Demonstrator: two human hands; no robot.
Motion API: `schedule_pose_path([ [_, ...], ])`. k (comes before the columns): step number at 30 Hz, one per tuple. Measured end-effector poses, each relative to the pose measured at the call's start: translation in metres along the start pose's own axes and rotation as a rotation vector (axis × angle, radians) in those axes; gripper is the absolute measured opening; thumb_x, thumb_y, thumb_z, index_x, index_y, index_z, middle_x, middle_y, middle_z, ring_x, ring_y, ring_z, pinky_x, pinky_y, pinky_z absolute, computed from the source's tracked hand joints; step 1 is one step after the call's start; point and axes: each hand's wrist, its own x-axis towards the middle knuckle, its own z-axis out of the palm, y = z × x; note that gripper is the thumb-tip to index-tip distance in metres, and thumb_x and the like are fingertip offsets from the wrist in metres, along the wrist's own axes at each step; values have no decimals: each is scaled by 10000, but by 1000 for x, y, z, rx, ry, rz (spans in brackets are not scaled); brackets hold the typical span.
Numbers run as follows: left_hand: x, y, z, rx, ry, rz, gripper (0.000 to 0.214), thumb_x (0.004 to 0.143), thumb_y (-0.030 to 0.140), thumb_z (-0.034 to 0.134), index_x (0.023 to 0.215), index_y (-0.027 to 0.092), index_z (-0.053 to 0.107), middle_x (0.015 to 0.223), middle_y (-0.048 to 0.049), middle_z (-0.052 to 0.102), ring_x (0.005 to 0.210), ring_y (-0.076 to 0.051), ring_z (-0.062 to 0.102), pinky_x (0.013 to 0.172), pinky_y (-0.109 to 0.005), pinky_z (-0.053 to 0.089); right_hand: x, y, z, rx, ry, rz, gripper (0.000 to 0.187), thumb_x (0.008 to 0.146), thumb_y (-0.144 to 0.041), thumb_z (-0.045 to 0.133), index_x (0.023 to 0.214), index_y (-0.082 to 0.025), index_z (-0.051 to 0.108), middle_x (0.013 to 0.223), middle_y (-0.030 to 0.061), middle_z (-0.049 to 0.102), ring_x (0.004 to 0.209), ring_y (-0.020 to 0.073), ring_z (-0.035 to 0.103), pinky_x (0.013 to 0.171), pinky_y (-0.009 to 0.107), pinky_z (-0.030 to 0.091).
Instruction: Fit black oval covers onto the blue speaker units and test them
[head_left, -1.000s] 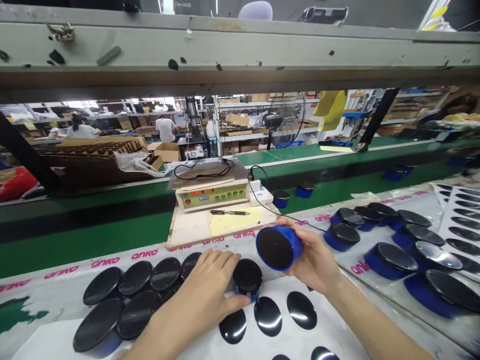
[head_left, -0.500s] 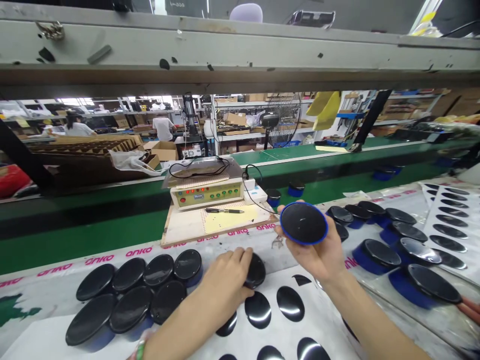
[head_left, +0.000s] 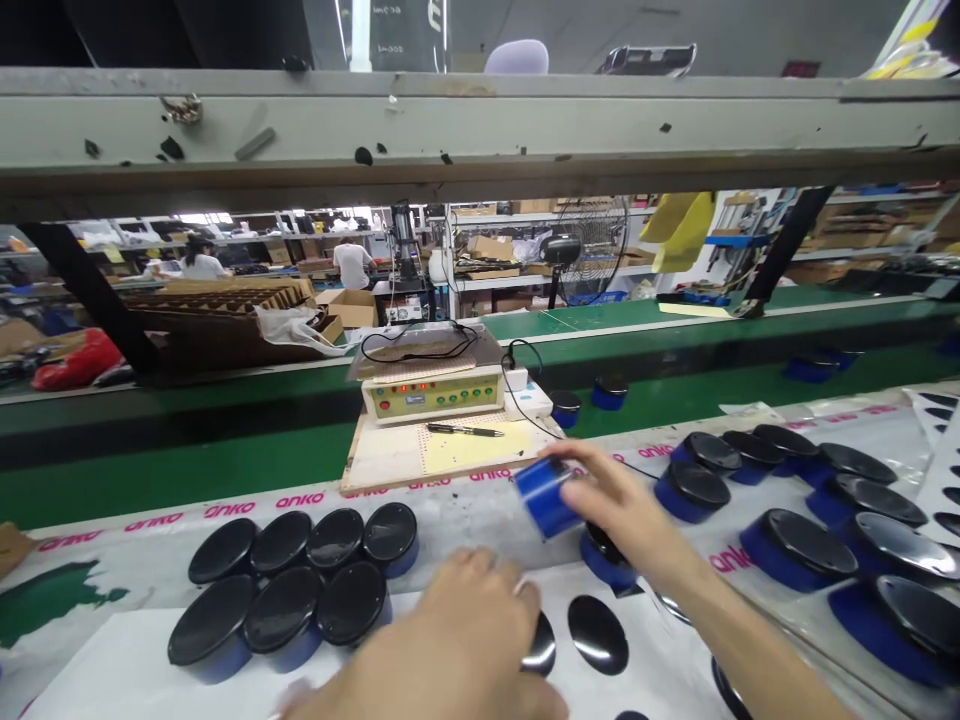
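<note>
A: Eyes on the right hand [head_left: 619, 505]! Its fingers [head_left: 596, 458] are closed around a glossy blue cylindrical container [head_left: 544, 500], thumb on the near side, the others over the upper edge.

B: Lovely grip, parted only as wide as the container itself. And where's it sitting?

A: Up off the white-covered tabletop [head_left: 480, 508] with its pink lettering, tilted, the blue side towards us. The forearm slants in from the lower right, hand angled to the left.

B: Now the left hand [head_left: 465, 630]! Big in the foreground, badly blurred. Any hold there?

A: Cannot tell! The fingers are bent and close together, pointing forward, the thumb out to the right, but their tips are too smeared to show a grasp.

B: It's low over a white sheet [head_left: 656, 660] bearing flat, glossy black discs [head_left: 598, 635], one partly hidden just beside the hand.

A: Below the right hand, a black-topped blue container [head_left: 606, 565] stands partly covered by that hand. Contact? Can't call it.

B: To the left, seven black-topped round containers [head_left: 283, 615] in two rows; to the right, a looser cluster of blue, black-lidded containers [head_left: 799, 548].
</note>
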Motion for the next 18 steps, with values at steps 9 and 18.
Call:
schedule_pose_path([
  [9,-35,-70,-16,-33,275,-203,323,937,369,435,1093,160,627,1172,-137,610,1140,-311,534,975,-479,403,-6,1,90,-570,-451,-75,470,776,-412,681,1224,-319,572,1188,23,638,1103,270,591,914,349,486],
  [18,-11,-87,12,-118,162,-44,300,776,372,601,1026,226,680,1051,-68,681,1122,-289,548,1102,-511,265,-18,25,-18,-1166,-61,75,445,780,-319,552,1209,-211,600,1251,185,559,1163,456,477,894,694,367],
])
